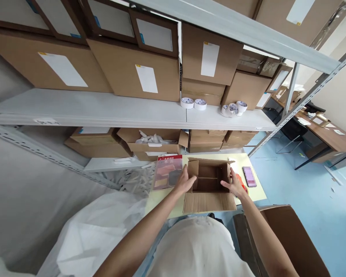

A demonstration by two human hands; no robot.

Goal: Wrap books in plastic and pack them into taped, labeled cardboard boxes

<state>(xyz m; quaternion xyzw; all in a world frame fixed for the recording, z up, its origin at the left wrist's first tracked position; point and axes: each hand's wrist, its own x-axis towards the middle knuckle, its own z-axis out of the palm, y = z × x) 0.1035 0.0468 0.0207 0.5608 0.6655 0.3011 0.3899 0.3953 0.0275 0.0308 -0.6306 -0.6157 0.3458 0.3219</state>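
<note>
An open cardboard box (210, 184) rests on a pale yellow tabletop (167, 204), its front flap folded out toward me. My left hand (185, 181) grips the box's left side, thumb over the edge. On the opposite side, my right hand (234, 184) holds the right wall with the thumb inside. The box's visible inside looks bare. Left of it lies a book or magazine with a red-topped cover (167, 173). Partly hidden behind my right hand is a red-orange object (243, 184), its kind unclear. A phone with a purple screen (249, 176) lies farther right.
A grey metal shelf (118, 109) spans the front, carrying large cartons (144, 73) and several tape rolls (200, 104). Below stands an open carton (152, 146) with white material. A large open carton (291, 238) sits at my right; white sheeting (100, 231) lies at my left.
</note>
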